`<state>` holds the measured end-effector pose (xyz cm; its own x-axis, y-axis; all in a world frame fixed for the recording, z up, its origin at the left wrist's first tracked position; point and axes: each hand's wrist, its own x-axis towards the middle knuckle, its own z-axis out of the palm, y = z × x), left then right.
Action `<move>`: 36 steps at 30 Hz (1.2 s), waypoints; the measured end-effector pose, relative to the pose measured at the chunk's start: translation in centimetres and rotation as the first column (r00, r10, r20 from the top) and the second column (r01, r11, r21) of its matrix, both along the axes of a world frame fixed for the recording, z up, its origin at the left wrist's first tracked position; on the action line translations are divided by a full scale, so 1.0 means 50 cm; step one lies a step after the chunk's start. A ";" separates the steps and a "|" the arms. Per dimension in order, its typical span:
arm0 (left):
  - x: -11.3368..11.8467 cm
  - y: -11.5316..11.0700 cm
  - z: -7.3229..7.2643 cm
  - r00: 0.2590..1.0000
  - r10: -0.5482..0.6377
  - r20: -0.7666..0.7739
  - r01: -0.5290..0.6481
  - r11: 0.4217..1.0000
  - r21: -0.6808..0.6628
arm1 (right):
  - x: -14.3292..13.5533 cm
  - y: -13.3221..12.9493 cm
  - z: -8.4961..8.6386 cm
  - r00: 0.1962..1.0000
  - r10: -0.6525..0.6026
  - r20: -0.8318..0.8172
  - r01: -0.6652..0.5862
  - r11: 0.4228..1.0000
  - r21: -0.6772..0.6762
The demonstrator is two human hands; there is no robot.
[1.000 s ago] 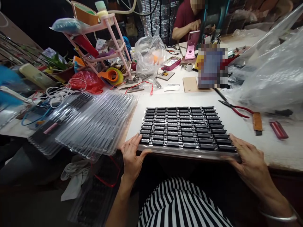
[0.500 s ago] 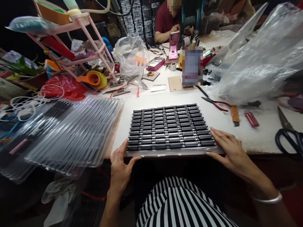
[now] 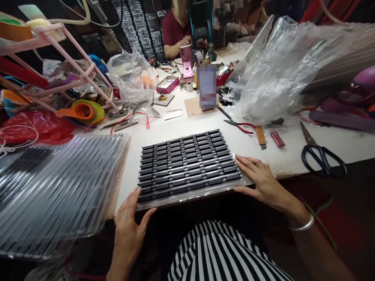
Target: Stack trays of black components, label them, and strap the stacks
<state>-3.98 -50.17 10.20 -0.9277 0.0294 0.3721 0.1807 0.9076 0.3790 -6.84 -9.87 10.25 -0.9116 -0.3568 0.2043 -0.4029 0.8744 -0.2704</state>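
Many small black rectangular parts [image 3: 191, 166] fill a flat clear plastic tray [image 3: 190, 194] at the near edge of the white tabletop [image 3: 287, 160]; fingers [image 3: 132, 196] of the left hand [image 3: 128, 226] and right hand [image 3: 265, 181] grasp the tray's two near corners.

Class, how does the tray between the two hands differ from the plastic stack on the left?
The tray holds rows of black parts; the stack looks mostly clear and grey. The left hand and right hand touch the tray; neither touches the stack. Both have clear plastic edges.
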 end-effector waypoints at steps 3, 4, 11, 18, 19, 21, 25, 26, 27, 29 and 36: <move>0.002 0.006 0.007 0.999 0.035 0.025 -0.035 0.999 0.002 | 0.000 -0.002 0.003 1.000 -0.005 -0.001 0.005 1.000 -0.005; 0.003 0.008 0.011 0.998 0.051 0.038 -0.052 0.999 0.005 | 0.000 -0.002 0.004 1.000 -0.005 0.001 0.005 1.000 -0.009; 0.009 0.007 0.036 0.970 0.169 0.177 -0.185 0.980 0.079 | -0.006 -0.003 0.020 0.997 0.070 0.019 -0.070 0.997 -0.016; 0.006 0.015 0.044 0.917 0.348 0.194 -0.372 0.921 0.111 | -0.003 -0.015 0.010 0.997 0.069 -0.043 -0.071 0.997 -0.031; 0.005 0.017 0.044 0.917 0.354 0.182 -0.377 0.919 0.114 | -0.003 -0.015 0.006 0.996 0.065 -0.065 -0.068 0.997 -0.034; 0.002 0.021 0.040 0.919 0.360 0.163 -0.381 0.917 0.119 | -0.002 -0.016 0.000 0.994 0.055 -0.100 -0.059 0.997 -0.040; 0.002 0.019 0.029 0.935 0.336 0.110 -0.349 0.928 0.131 | 0.000 -0.022 -0.007 0.991 0.049 -0.122 -0.055 0.998 -0.043; 0.002 0.017 0.027 0.938 0.331 0.102 -0.342 0.930 0.132 | 0.002 -0.024 -0.008 0.991 0.051 -0.125 -0.057 0.997 -0.043; 0.003 0.015 0.024 0.940 0.329 0.095 -0.339 0.932 0.131 | 0.003 -0.026 -0.008 0.990 0.053 -0.128 -0.059 0.997 -0.043; 0.003 0.012 0.022 0.940 0.330 0.085 -0.338 0.933 0.125 | 0.005 -0.027 -0.006 0.990 0.053 -0.131 -0.059 0.997 -0.045; -0.023 0.053 0.039 0.938 0.284 -0.198 -0.275 0.959 0.072 | -0.047 0.046 0.035 0.984 -0.166 -0.069 0.146 0.962 -0.232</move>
<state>-5.13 -47.50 12.16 -0.8002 -0.2408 0.5493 -0.0008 0.9163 0.4004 -9.20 -7.59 11.99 -0.9274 -0.1477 0.3437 -0.2973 0.8486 -0.4375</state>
